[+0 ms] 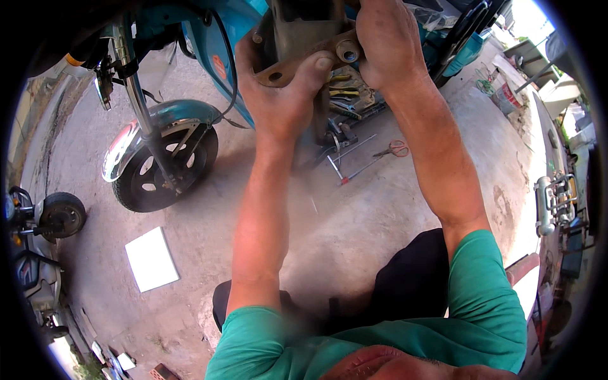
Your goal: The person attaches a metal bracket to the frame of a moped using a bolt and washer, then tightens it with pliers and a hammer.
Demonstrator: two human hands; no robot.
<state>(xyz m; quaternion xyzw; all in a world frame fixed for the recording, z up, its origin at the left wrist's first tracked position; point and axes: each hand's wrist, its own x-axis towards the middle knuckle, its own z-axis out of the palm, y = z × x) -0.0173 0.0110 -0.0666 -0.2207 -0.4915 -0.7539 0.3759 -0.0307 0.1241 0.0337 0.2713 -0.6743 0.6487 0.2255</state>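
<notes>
Both my hands are raised at the top of the view around a worn metal bracket (323, 50), brownish, with a round hole at its left end and a bushing-like ring at its right. My left hand (282, 92) wraps its left end, thumb pressed along the front face. My right hand (387, 44) is closed at its right end; most of those fingertips are hidden. A grey boxy part (307, 35) sits directly behind the bracket; I cannot tell whether they are joined. Below lie pliers (344, 92) with yellow handles, among other hand tools.
A teal scooter's front wheel (166, 166) stands left of my hands. On the concrete lie orange-handled scissors (398, 149) and a thin metal-framed tool (345, 180). A white square sheet (152, 258) is at lower left, another vehicle's wheel (63, 215) beyond. A bucket (506, 99) stands far right.
</notes>
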